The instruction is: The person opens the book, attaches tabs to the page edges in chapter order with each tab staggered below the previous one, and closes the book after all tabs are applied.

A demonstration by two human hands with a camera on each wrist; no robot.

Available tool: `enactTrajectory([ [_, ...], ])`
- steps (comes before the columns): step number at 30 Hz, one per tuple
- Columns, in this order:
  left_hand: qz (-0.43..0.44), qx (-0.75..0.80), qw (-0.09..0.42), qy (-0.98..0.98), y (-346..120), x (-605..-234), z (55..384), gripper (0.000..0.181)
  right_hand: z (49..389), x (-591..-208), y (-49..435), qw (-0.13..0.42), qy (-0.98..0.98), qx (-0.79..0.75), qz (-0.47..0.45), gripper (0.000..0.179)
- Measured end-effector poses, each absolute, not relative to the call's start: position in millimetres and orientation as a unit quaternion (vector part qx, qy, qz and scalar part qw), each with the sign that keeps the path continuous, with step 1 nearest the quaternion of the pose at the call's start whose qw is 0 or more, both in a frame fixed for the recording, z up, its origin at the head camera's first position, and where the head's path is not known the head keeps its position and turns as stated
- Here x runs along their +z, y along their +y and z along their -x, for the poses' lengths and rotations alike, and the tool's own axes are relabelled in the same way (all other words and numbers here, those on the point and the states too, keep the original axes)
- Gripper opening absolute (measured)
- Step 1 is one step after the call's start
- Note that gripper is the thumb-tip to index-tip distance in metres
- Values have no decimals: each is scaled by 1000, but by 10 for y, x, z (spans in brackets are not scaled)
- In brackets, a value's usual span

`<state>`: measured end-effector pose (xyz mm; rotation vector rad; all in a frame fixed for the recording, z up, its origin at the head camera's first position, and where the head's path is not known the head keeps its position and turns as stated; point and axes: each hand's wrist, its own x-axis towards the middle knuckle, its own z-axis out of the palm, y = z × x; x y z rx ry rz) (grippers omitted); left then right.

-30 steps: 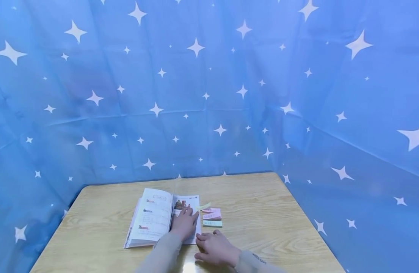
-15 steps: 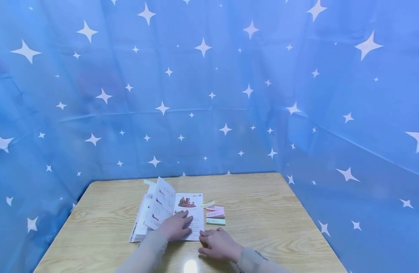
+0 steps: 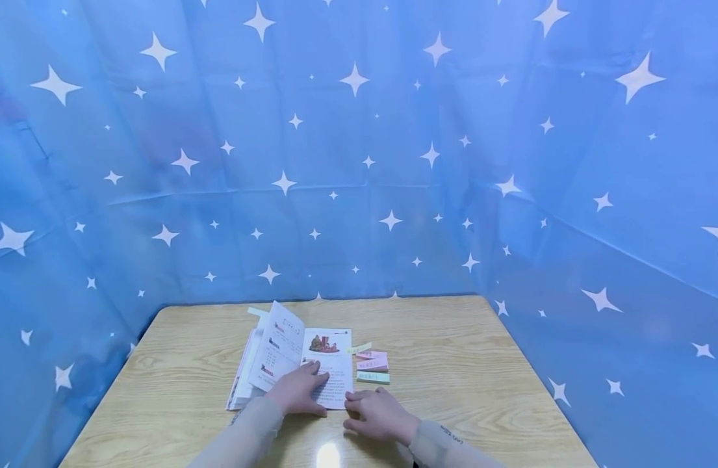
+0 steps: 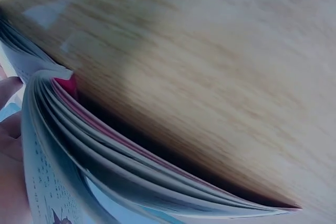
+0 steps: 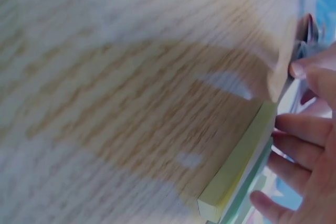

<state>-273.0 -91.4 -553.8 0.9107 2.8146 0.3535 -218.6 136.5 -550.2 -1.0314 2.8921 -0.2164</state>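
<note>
Head view: the left hand (image 3: 300,390) lies across the open book (image 3: 290,354), fingers extended! The right hand (image 3: 379,415) sits by its corner, fingers loosely bent.

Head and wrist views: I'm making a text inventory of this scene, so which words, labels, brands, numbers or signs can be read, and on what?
No text can be quoted with certainty.
Book: printed lines, too small or blurred to read.
Yellow note, pink notes, green note: faint writing, too small.
Right sleeve: dark lettering, too blurred.
Left sleeve: dark mark, unreadable.
</note>
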Motion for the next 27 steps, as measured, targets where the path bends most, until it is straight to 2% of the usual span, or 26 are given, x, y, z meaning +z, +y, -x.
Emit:
enactTrajectory([
  [6, -298, 139, 92, 940, -922, -5517, 2734, 83, 2279, -5520, 1407, 29, 931, -115, 344, 22],
  [11, -303, 151, 96, 936, -937, -5513, 2741, 82, 2327, -5498, 1490, -4, 930, -145, 338, 30],
  [17, -320, 180, 89, 926, -984, -5504, 2753, 70, 2358, -5446, 1589, -30, 941, -171, 289, 30],
  [22, -349, 179, 49, 918, -1021, -5510, 2771, 64, 2356, -5454, 1638, -31, 941, -188, 280, 28],
  [27, -359, 178, -3, 916, -1026, -5494, 2776, 67, 2318, -5479, 1648, -31, 935, -198, 294, 27],
])
